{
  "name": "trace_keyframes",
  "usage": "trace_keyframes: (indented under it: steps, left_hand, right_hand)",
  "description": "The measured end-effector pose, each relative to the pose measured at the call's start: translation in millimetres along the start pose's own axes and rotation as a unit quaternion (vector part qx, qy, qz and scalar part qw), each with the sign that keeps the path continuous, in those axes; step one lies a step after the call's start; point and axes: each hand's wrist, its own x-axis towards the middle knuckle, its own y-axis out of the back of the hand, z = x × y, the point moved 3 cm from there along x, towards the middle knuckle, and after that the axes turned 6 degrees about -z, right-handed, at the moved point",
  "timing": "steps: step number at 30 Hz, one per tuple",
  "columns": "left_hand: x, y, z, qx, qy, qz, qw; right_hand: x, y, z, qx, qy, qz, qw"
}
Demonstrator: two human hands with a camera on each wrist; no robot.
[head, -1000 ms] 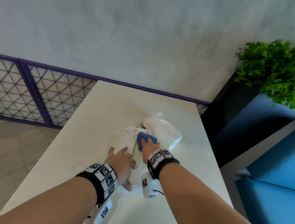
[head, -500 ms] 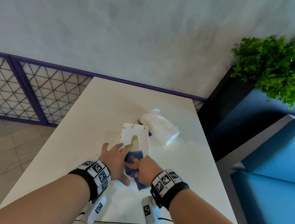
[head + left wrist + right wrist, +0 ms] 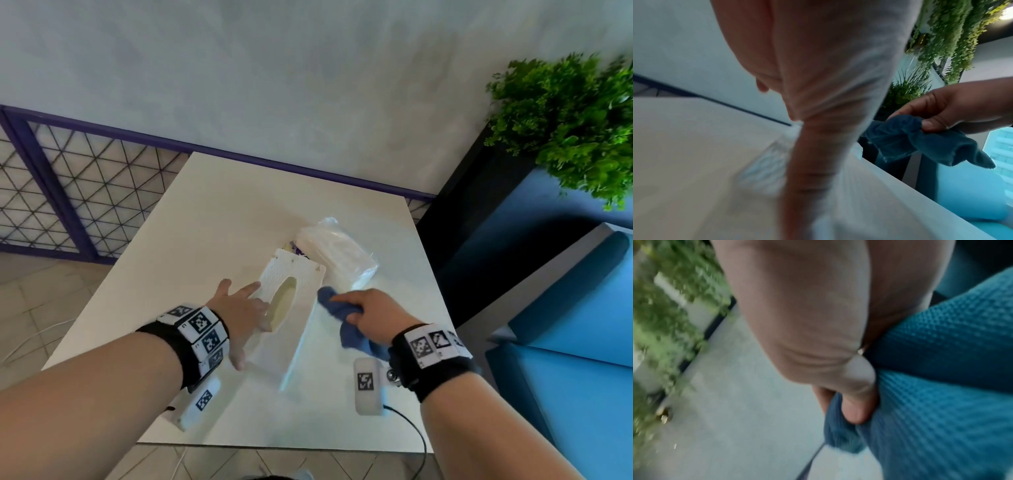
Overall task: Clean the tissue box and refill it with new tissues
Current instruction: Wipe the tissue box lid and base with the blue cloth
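My left hand (image 3: 239, 315) lies flat with fingers spread on the white tissue box (image 3: 291, 291), which sits on the desk (image 3: 212, 219) between my two hands. My right hand (image 3: 373, 313) is just to the box's right, fingers and thumb curled tight round a bunched blue cloth (image 3: 346, 325) held beside the box's edge. Beyond that hand, a clear-wrapped pack of tissues (image 3: 337, 255) lies just beside the box's far corner.
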Motion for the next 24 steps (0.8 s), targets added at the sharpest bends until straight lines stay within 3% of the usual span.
trace_keyframes:
  steps: [3, 7, 9, 11, 12, 14, 16, 19, 24]
  left_hand:
    - [-7, 2, -12, 0.014, 0.018, -0.033, 0.999]
    - [0, 4, -1, -0.105, 0.051, 0.070, 0.991]
    - [11, -5, 4, -0.131, 0.088, 0.072, 0.985]
    - [20, -17, 6, -0.133, 0.113, 0.047, 0.984]
    - [23, -21, 4, -0.135, 0.117, 0.043, 0.983]
    - [27, -26, 0, -0.139, 0.109, 0.045, 0.983]
    - [29, -28, -2, -0.148, 0.104, 0.049, 0.982]
    - [30, -27, -2, -0.142, 0.103, 0.042, 0.984]
    - [31, -24, -10, -0.121, 0.111, 0.039, 0.986]
  right_hand:
    - [1, 20, 11, 0.055, -0.023, 0.099, 0.993]
    - [17, 17, 8, 0.004, -0.058, 0.160, 0.985]
    - [28, -3, 1, -0.054, -0.068, 0.154, 0.984]
    - [40, -37, -3, -0.135, -0.037, 0.081, 0.987]
    - [45, -55, -5, -0.207, -0.024, 0.004, 0.978]
    - [60, -72, 1, -0.334, -0.045, -0.100, 0.936]
    - [79, -65, 0, -0.367, -0.068, -0.106, 0.922]
    - [108, -57, -13, -0.348, -0.089, -0.099, 0.928]
    - [101, -50, -18, -0.426, -0.017, -0.098, 0.899]
